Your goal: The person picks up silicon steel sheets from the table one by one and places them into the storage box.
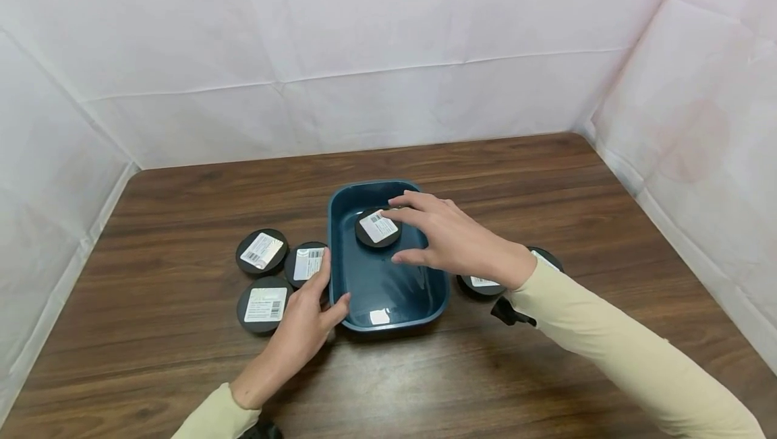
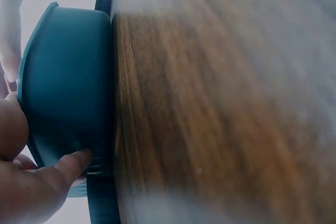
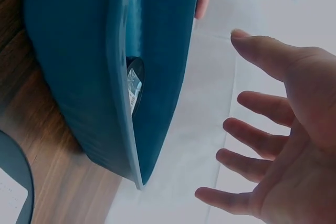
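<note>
A blue-green rectangular tray (image 1: 388, 323) stands on the table. Inside it, towards the far end, lies a black round disc (image 1: 378, 228) bearing a white barcode label. My left hand (image 1: 303, 321) grips the tray's near left side, the thumb by the rim and a finger (image 2: 73, 163) against the outer wall. Above the tray, my right hand (image 1: 449, 233) spreads its fingers with nothing between them. Its fingertips overlap the disc in the head view, but the right wrist view shows the hand apart from the tray and the disc (image 3: 135, 85).
Left of the tray lie three similar labelled discs, a far one (image 1: 262, 252), a near one (image 1: 264, 304) and one beside the tray (image 1: 307, 264). More discs (image 1: 482, 285) lie at right, partly under my right forearm. White sheeting (image 1: 364, 108) surrounds the wooden table (image 1: 182, 210).
</note>
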Available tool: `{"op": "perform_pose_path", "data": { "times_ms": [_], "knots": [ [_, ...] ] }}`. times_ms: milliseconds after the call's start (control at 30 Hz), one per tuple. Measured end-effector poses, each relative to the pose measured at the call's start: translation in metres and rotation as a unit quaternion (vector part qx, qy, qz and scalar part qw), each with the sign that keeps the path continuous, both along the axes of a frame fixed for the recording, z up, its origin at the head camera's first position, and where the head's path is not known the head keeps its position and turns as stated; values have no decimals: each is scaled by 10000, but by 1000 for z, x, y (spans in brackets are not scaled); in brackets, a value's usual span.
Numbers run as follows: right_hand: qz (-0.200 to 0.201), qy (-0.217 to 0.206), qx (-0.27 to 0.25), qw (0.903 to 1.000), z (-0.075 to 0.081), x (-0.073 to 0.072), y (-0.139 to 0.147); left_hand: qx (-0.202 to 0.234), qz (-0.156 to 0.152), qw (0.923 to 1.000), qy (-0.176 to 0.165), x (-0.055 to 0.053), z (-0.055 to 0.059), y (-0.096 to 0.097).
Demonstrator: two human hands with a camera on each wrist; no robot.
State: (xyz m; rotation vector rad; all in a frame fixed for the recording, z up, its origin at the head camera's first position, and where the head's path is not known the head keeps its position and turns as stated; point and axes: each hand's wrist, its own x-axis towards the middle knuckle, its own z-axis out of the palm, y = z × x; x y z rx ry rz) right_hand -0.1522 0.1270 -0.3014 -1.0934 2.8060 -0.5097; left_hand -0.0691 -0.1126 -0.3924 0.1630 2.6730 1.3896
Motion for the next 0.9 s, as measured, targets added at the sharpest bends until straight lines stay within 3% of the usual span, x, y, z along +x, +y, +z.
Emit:
{"op": "perform_pose_path", "data": {
  "times_ms": [367,567,900],
  "knots": [
    [5,42,-254,9997,-6,10,17,63,59,10000,-9,1,0,5],
    [53,368,-377,9986,-14,16,30,102,72,9999,31,1,-1,8],
    [-214,381,-477,9979,-16,26,48,57,17,9998,167,-1,0,13]
  ]
}}
